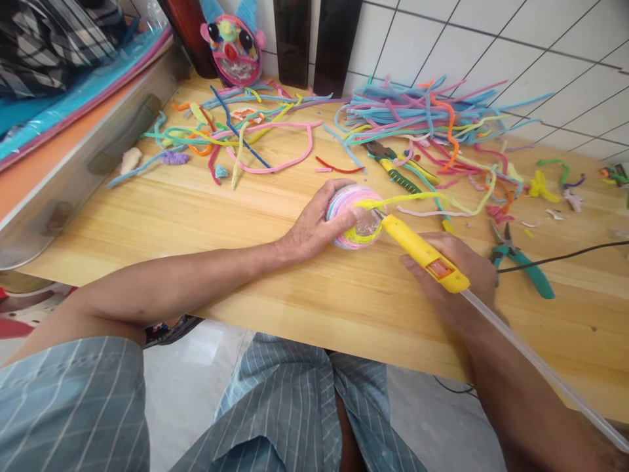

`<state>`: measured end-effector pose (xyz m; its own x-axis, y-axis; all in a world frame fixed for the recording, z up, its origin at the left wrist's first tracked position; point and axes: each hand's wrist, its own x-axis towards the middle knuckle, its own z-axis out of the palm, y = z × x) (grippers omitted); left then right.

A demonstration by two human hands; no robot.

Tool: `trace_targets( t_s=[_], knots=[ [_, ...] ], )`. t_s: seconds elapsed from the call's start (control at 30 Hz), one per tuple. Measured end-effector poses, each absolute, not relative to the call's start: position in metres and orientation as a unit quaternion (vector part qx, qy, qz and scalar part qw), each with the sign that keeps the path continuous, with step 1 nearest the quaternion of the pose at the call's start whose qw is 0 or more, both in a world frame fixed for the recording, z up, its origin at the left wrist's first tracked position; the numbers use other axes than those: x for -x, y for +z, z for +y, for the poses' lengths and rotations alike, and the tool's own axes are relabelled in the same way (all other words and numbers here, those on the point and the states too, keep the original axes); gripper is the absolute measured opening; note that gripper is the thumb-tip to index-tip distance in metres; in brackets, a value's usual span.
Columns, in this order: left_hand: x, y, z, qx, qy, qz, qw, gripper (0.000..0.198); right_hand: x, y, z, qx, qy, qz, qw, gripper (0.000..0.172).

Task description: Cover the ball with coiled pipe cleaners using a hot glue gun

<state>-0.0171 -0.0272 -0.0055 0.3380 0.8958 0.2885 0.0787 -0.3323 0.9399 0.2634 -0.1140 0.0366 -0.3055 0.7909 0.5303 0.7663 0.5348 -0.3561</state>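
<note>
My left hand [314, 226] is wrapped round a small round container [351, 196] covered in pink, blue and yellow pipe cleaner, with a clear part showing on its near side. In my right hand [457, 265] is a yellow hot glue gun [417, 246], a long clear glue stick [531, 357] sticking out of its back. The gun's metal nozzle meets the container's yellow edge beside my left thumb. From that spot a loose yellow pipe cleaner [417, 196] trails off to the right.
A heap of pipe cleaners [393, 118] lies by the tiled wall, with green-yellow pliers [396, 170] before it. Teal pliers [523, 255] and a black cord [580, 251] lie right. A decorated face figure [233, 49] stands behind; a plastic bin [93, 151] is at left.
</note>
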Motion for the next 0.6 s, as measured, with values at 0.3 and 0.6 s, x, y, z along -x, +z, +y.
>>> trace_targets(
  t_s=[0.3, 0.6],
  knots=[
    [0.0157, -0.0043, -0.0286, -0.675, 0.452, 0.359, 0.459, 0.068, -0.2618, 0.0396, -0.1123, 0.464, 0.023, -0.819, 0.336, 0.023],
    [0.0165, -0.0028, -0.0277, -0.680, 0.445, 0.361, 0.457, 0.069, -0.2647, 0.0430, -0.1166, 0.510, 0.030, -0.804, 0.304, 0.012]
  ],
)
